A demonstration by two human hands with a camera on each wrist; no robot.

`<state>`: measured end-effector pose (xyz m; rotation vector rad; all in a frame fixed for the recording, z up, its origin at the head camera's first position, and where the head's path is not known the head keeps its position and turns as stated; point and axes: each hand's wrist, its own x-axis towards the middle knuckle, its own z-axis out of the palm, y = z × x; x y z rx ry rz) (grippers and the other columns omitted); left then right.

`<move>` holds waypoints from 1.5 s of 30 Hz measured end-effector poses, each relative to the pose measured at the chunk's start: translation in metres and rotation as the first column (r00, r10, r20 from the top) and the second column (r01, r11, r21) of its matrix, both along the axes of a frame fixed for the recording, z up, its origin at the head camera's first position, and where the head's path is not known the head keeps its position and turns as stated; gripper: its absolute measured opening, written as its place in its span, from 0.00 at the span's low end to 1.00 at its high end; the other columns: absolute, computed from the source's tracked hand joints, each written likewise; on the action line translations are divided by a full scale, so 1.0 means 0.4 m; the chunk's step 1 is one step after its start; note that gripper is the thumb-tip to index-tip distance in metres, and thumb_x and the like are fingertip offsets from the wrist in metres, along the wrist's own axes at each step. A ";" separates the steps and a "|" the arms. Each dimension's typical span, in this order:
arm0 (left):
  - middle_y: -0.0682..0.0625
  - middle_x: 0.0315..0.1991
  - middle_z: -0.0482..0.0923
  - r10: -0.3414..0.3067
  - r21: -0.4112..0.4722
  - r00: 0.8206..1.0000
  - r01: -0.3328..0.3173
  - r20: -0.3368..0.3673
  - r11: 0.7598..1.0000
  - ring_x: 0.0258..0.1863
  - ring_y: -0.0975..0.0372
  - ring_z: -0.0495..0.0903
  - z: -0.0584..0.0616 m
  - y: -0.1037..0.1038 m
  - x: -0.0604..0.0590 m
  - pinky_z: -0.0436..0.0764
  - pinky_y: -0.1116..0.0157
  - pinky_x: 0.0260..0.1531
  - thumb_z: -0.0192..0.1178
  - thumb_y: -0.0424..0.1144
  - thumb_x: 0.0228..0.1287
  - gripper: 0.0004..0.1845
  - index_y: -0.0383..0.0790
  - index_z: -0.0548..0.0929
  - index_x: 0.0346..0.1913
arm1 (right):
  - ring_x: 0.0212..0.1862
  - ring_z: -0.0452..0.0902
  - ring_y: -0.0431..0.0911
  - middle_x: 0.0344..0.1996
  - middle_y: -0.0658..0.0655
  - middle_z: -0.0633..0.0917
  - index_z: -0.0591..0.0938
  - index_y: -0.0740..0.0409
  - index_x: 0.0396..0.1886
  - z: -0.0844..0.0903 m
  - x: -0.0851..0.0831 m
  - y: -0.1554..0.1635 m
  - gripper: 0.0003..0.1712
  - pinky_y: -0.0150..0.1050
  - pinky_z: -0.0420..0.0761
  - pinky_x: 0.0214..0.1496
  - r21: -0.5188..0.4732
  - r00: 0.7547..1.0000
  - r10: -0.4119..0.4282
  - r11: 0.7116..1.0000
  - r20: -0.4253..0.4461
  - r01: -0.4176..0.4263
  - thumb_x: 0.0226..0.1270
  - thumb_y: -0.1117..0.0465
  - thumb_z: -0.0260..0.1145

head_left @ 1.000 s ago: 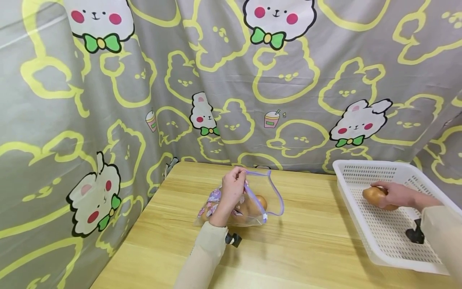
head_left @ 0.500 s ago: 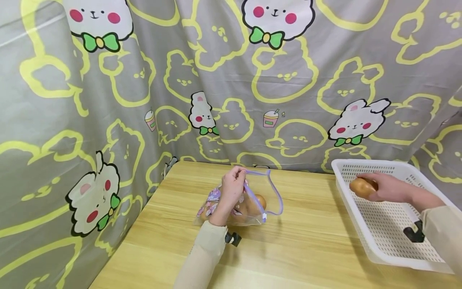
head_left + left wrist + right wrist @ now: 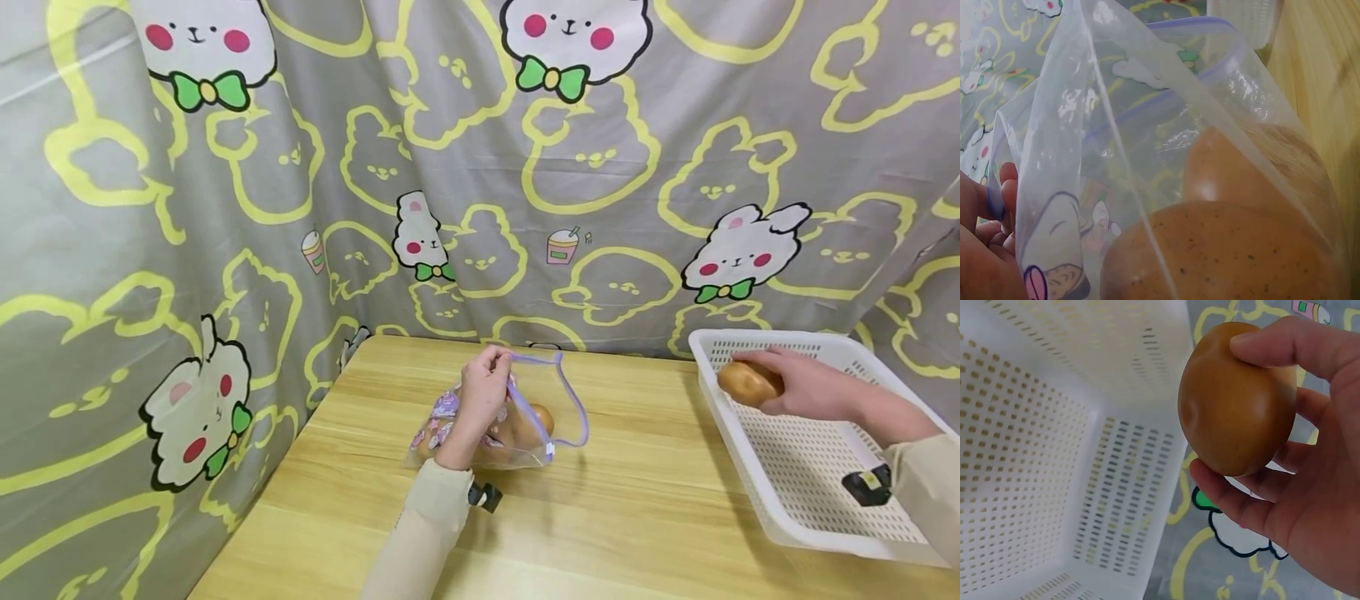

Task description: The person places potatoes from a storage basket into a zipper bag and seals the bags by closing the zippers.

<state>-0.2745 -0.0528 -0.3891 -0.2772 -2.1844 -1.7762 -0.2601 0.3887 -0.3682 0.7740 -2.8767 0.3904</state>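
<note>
My left hand pinches the purple zip edge of a clear plastic zipper bag lying on the table, its mouth gaping toward the right. Inside the bag are brown potatoes; the left wrist view shows a speckled potato in front of a smoother one. A smooth brown potato is in my right hand, raised over the left side of the white basket. In the right wrist view the thumb presses on top of this potato and the fingers support it from below.
The white perforated plastic basket stands on the right of the wooden table, with raised walls all round. A grey patterned curtain hangs behind the table and along its left side.
My right hand has lifted the potato from inside the basket, up and left toward the basket's left rim. The left hand and the bag have stayed in place.
</note>
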 end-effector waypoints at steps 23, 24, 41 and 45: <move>0.50 0.16 0.74 0.012 0.004 1.000 -0.011 -0.010 1.000 0.07 0.67 0.68 0.001 0.005 0.000 0.71 0.73 0.08 0.53 0.32 0.67 0.08 0.33 0.82 0.36 | 0.39 0.72 0.42 0.47 0.50 0.72 0.72 0.57 0.61 0.069 0.068 -0.198 0.43 0.38 0.75 0.37 -0.003 0.985 0.160 0.987 -0.067 -0.160 0.37 0.66 0.76; 0.49 0.16 0.74 0.011 0.006 1.000 -0.011 -0.012 1.000 0.07 0.67 0.68 0.001 0.005 0.000 0.71 0.72 0.08 0.53 0.32 0.67 0.08 0.33 0.82 0.36 | 0.39 0.72 0.42 0.47 0.50 0.72 0.72 0.58 0.61 0.070 0.070 -0.208 0.44 0.39 0.75 0.38 -0.008 0.984 0.166 0.986 -0.066 -0.167 0.38 0.66 0.76; 0.51 0.14 0.73 0.003 0.013 1.000 -0.002 -0.008 1.000 0.06 0.67 0.67 -0.002 0.007 0.000 0.70 0.73 0.07 0.52 0.31 0.67 0.08 0.33 0.82 0.36 | 0.47 0.73 0.45 0.51 0.56 0.75 0.66 0.65 0.62 0.039 0.057 -0.357 0.43 0.44 0.76 0.46 -0.177 0.962 0.264 0.946 -0.068 -0.272 0.45 0.66 0.74; 0.50 0.14 0.73 -0.003 0.021 1.000 0.003 -0.006 1.000 0.07 0.67 0.67 0.000 0.008 0.001 0.70 0.73 0.07 0.52 0.31 0.67 0.08 0.33 0.82 0.36 | 0.47 0.73 0.45 0.52 0.55 0.75 0.67 0.64 0.62 0.029 0.047 -0.390 0.42 0.45 0.76 0.46 -0.186 0.953 0.292 0.935 -0.082 -0.302 0.44 0.66 0.73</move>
